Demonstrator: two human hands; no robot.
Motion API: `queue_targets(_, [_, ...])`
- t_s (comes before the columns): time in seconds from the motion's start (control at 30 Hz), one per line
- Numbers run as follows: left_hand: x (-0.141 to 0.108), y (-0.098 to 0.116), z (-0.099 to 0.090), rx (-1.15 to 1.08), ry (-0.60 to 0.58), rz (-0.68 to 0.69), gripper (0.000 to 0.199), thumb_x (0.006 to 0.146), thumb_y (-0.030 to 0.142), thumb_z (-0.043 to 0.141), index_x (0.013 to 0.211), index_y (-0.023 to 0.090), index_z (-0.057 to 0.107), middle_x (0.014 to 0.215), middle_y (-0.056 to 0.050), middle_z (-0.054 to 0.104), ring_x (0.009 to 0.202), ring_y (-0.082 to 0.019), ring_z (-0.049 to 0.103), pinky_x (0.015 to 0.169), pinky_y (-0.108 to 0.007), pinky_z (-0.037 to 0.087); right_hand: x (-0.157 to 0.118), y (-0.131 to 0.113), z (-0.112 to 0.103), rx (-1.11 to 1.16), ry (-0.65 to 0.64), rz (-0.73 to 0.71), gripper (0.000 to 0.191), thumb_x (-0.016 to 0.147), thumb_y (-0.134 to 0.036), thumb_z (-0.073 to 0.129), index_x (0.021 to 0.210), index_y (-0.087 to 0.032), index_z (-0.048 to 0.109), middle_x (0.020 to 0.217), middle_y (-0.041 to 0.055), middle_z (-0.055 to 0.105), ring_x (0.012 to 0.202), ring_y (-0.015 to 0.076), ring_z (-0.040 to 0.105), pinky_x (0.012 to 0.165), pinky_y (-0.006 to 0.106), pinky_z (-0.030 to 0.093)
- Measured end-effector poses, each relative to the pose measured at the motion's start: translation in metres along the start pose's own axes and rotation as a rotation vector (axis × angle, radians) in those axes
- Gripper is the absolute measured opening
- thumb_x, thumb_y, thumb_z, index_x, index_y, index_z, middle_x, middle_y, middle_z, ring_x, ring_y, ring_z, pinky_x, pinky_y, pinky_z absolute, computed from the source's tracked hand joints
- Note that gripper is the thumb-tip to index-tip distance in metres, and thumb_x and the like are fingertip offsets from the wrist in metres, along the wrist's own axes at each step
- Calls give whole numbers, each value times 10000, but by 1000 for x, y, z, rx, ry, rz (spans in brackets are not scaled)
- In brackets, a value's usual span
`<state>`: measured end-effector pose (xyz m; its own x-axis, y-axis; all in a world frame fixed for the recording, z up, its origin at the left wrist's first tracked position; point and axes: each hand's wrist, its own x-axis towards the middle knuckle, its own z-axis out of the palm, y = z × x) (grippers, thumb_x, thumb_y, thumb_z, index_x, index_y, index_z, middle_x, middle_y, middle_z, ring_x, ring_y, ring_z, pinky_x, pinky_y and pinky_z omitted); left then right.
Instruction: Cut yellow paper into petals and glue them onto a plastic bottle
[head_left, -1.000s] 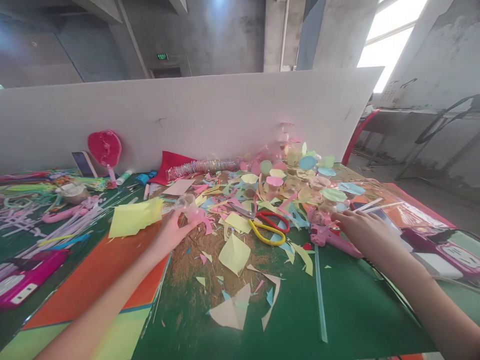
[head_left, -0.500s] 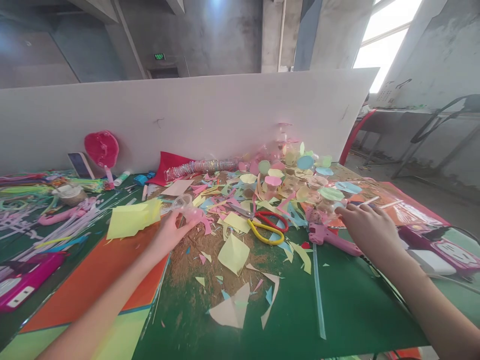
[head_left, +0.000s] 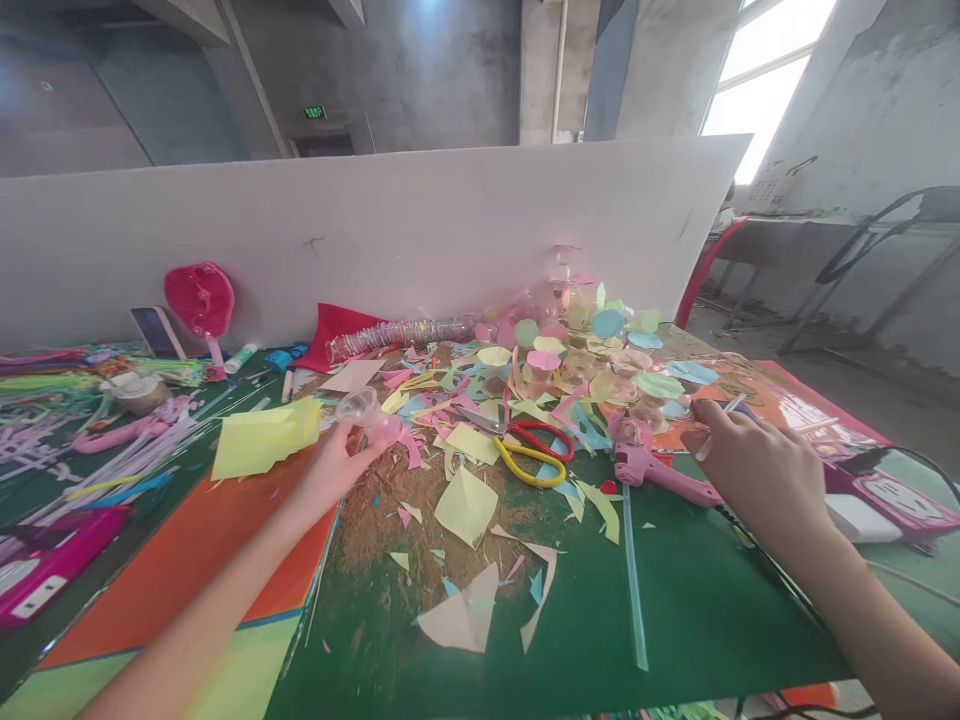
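My left hand is closed around a small clear plastic cup, its rim showing above the fingers and a pinkish part at its right end. Over on the right, my right hand pinches a thin whitish stick whose exact kind I cannot make out. Just left of that hand lies a pink glue gun, with a translucent glue stick stretching below it on the table. Scissors with red and yellow handles rest open among the paper scraps between my hands.
Paper scraps litter the green table. Paper-topped clear cups cluster at the back before a white board. Yellow sheets and orange card lie left; a pink power strip sits right.
My right hand has pulled slightly back and turned, and the whitish stick now points lower in its fingers. My left hand keeps its hold on the cup, nearly unmoved.
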<state>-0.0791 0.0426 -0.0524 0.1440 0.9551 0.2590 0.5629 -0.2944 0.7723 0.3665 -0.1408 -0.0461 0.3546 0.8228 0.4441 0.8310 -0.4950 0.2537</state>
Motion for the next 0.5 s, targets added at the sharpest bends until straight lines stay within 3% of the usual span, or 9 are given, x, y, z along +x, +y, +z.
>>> queue_targets(0.13, [1,-4,0,27,-1,-5,610,680,657,685,1078,200,615,1205,-122,660,1161,-319,588,1039,-456,409,-2,0,-1,32,-19,21,354,976,-254,398,1249,-166,605,887,108,719,849,268,693,706,349,389])
queue_targets(0.27, [2,-10,-1,39,12,16,636,682,674,681,1097,195,624,1173,-118,671,1141,-319,596,1020,-449,425,-2,0,-3,42,-80,29,365,978,-212,353,1210,-167,632,949,131,710,865,287,689,704,368,396])
queue_targets(0.4, [3,-9,0,37,5,25,631,685,670,683,1102,201,623,1183,-115,668,1139,-314,599,1018,-444,425,0,0,-3,25,-128,89,352,991,-286,364,1057,-119,666,942,166,703,883,320,679,714,377,405])
queue_targets(0.5, [3,-4,0,24,2,11,635,667,686,679,1071,199,627,1172,-118,674,1116,-315,612,1011,-451,428,2,0,-2,6,-168,118,447,1012,-382,336,958,-114,690,934,186,699,891,337,681,712,382,409])
